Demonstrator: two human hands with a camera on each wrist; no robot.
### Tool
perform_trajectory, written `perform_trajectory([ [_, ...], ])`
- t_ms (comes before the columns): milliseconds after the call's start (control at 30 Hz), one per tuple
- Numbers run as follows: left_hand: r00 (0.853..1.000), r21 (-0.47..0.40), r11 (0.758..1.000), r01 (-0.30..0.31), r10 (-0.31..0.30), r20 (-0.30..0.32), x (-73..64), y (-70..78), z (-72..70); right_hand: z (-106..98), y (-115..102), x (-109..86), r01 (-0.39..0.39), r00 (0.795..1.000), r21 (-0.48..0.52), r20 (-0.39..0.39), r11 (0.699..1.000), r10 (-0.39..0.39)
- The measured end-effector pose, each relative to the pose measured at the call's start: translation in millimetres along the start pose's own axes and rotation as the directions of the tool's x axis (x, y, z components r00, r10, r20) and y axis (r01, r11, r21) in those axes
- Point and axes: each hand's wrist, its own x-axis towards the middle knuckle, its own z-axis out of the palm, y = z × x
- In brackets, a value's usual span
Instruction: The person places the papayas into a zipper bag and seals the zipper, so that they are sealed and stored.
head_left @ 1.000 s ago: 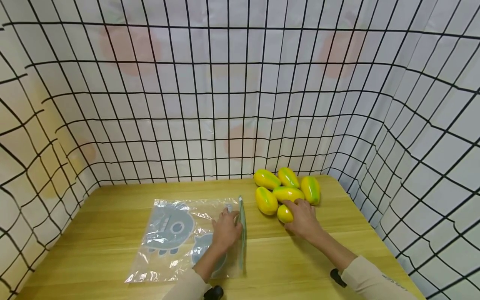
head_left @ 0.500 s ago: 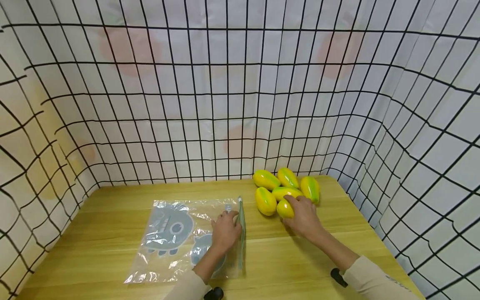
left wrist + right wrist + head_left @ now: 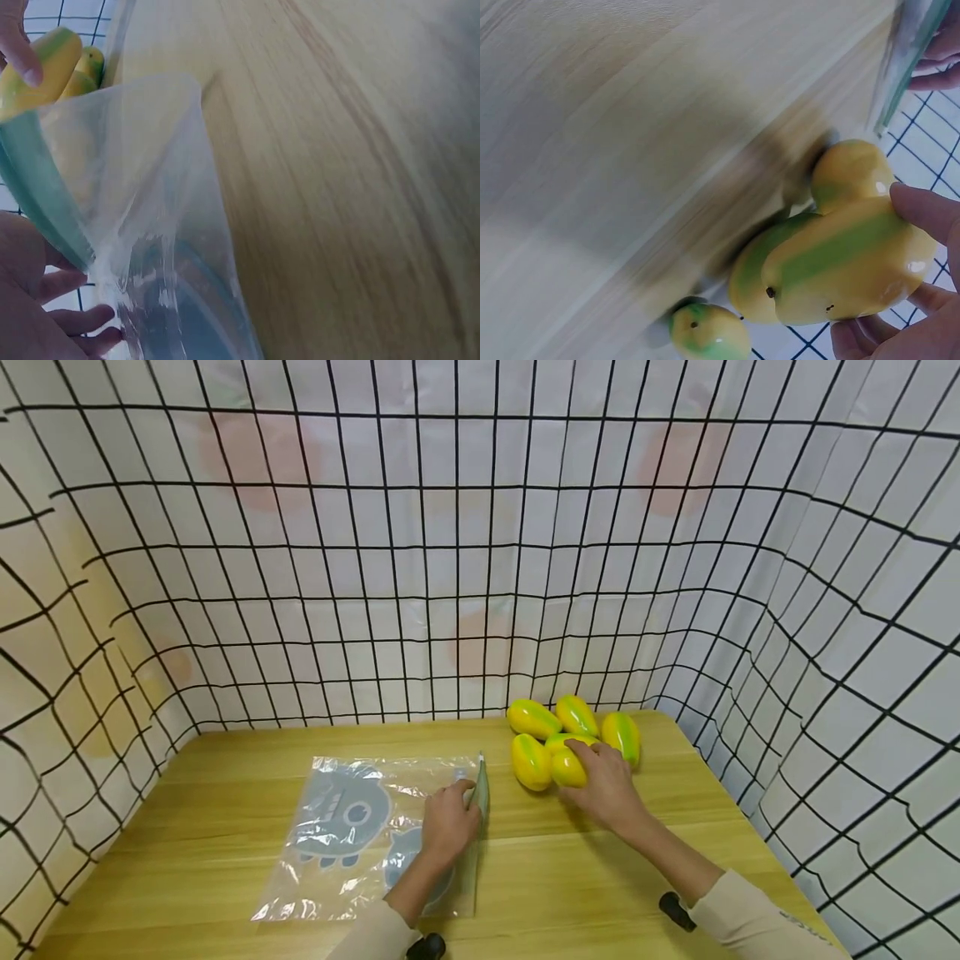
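Note:
My right hand grips a yellow mango with a green streak, thumb on one side and fingers on the other. In the right wrist view this mango is held up in front of other mangoes. My left hand holds the right, green-zipped edge of a clear zip bag printed with blue-grey cartoon monsters. The left wrist view shows the bag raised at its green strip, with the left hand's fingers against the plastic. Part of the thumb is hidden there.
Several more mangoes lie grouped at the back right of the wooden table, close around the held one. A black wire grid backed by white cloth encloses the table's back and sides.
My right hand has raised the mango and moved it slightly back and left, now in front of the middle mango. The bag's zip edge has tilted up and left in my left hand.

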Motion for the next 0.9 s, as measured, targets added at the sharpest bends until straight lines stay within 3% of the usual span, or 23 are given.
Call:
perform_trajectory([
  [133,0.999,0.002,1.000,0.031,-0.031,0.029,0.0,-1.0,-0.3,0,-4,1.4,-0.009,1.000,0.017,-0.002,1.000,0.009],
  [267,0.999,-0.008,1.000,0.030,-0.030,0.020,-0.4,-1.7,0.1,-2,-8,2.4,-0.007,1.000,0.058,0.004,0.998,0.007],
  [500,0.996,0.012,0.996,-0.089,0.089,-0.024,0.6,-3.0,-1.7,-7,-24,3.7,0.021,1.000,0.107,0.005,0.994,-0.021],
  [567,0.995,0.011,0.995,-0.097,0.097,-0.024,1.2,-3.3,-2.1,-7,-28,4.7,0.014,1.000,0.124,0.007,0.992,-0.015],
  [733,0.999,0.005,1.000,-0.029,0.029,0.040,2.3,-2.0,-2.0,-7,-35,6.3,-0.006,1.000,0.176,0.028,0.984,0.001],
  [900,0.990,-0.005,0.999,0.049,-0.048,0.129,5.1,0.2,-3.5,-6,-40,6.8,-0.020,0.999,0.200,0.044,0.980,0.011],
])
